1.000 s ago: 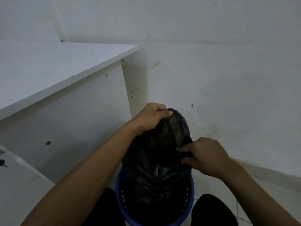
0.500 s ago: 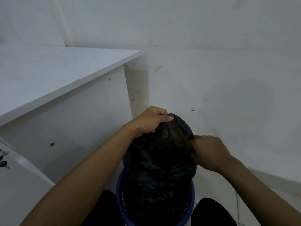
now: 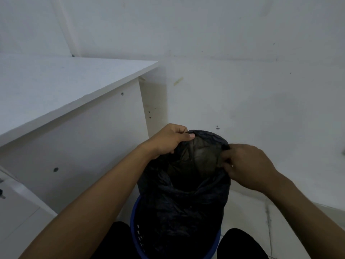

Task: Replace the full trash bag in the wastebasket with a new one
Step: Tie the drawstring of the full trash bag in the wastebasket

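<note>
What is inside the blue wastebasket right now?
A black trash bag sits in the blue wastebasket, its top held open above the rim by the left hand and right hand. The bag's dark interior hides any contents.

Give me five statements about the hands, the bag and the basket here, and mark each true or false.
1. Both hands hold the black trash bag at its top edge. True: left hand and right hand each have a grip on it.
2. The wastebasket is red. False: it is blue.
3. The bag's mouth is tied in a knot. False: it is held open.
4. A white desk stands to the left of the basket. True.
5. The bag lies flat on the floor. False: it stands in the basket.
</note>
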